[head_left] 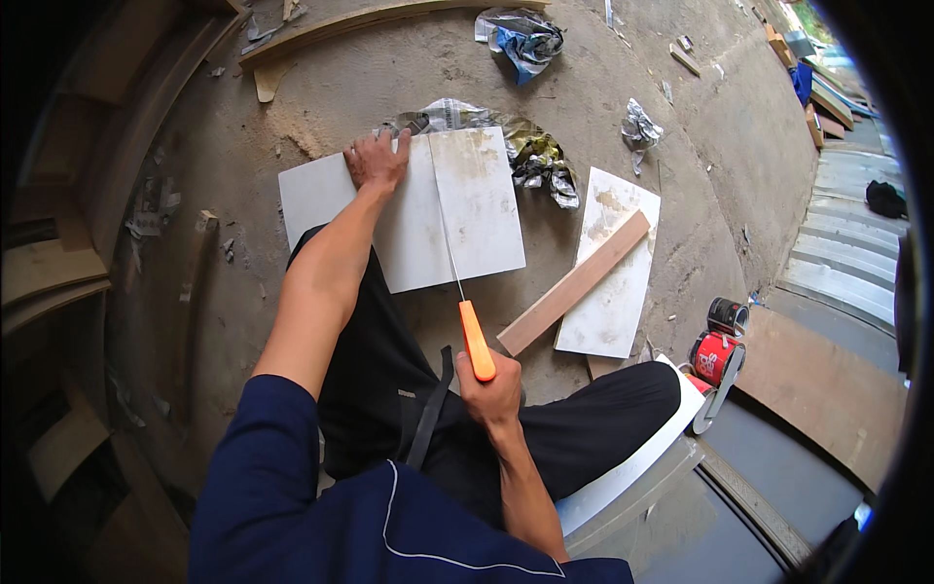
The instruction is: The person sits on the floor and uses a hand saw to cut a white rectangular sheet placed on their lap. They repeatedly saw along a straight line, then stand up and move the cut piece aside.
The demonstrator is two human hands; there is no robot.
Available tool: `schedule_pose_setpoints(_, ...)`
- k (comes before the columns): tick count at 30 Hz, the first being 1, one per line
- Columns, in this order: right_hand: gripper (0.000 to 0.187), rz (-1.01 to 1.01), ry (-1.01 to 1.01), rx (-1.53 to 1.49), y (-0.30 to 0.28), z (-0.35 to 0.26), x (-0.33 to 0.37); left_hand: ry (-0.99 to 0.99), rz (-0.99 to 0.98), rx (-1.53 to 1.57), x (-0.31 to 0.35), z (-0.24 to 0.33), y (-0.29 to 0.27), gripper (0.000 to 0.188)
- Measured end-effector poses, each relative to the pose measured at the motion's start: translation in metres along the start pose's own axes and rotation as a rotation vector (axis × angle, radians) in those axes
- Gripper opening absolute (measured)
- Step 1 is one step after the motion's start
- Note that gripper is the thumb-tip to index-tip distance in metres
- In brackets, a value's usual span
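Note:
My right hand [490, 391] is closed around the orange handle of a handsaw [474, 336], in front of my lap. The saw's narrow blade points away from me along a line between the two parts of a white board [331, 209]. Whether that line is cut all the way through, I cannot tell. Brown stains mark the board's right part [477, 200]. My left hand [377, 162] presses on the far edge of the board, left of the line, its fingers curled over that edge. My bent left leg is partly under the board.
Right of the board, a brown wood strip [574, 282] lies across another white piece [608, 243]. Crumpled foil-like wrapping [545, 165] sits behind the board, near sawdust [297, 131]. Red and black tins [718, 358] stand beside my right knee. A long plank [379, 18] lies at the back.

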State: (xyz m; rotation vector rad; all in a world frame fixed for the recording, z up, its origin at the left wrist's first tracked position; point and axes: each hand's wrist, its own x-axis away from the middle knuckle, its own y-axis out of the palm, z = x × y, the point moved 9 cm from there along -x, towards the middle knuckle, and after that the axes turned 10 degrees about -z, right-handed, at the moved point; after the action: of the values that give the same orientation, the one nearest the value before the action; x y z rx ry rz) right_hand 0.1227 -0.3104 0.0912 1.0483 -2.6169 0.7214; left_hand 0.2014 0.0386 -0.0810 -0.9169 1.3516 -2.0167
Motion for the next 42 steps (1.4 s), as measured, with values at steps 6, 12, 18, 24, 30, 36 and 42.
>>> schedule_pose_setpoints(6,0.026,-0.035,-0.008,0.004,0.011,0.005,-0.069,-0.041,0.061,0.033,-0.006,-0.004,0.001,0.064)
schedule_pose_setpoints(12,0.024,0.017,0.048,-0.026,0.014,-0.004,-0.049,-0.052,0.092,0.079,-0.004,-0.003,-0.002,0.061)
schedule_pose_setpoints(18,0.027,0.016,0.048,-0.037,0.01,-0.001,-0.036,-0.006,0.097,0.069,0.0,0.006,0.004,0.06)
schedule_pose_setpoints(24,0.027,-0.043,-0.013,-0.029,0.009,-0.011,-0.067,-0.077,0.099,0.038,-0.004,-0.006,-0.012,0.063)
schedule_pose_setpoints(30,0.026,-0.041,0.012,-0.039,0.026,-0.009,-0.06,-0.048,-0.105,0.053,-0.015,-0.001,-0.002,0.066)
schedule_pose_setpoints(36,0.026,-0.042,0.047,0.005,0.003,-0.031,0.012,-0.208,-0.229,0.071,-0.02,-0.013,-0.005,0.065)
schedule_pose_setpoints(42,0.026,-0.062,0.017,-0.004,0.004,0.015,-0.01,-0.165,-0.202,0.027,-0.016,-0.015,0.008,0.059)
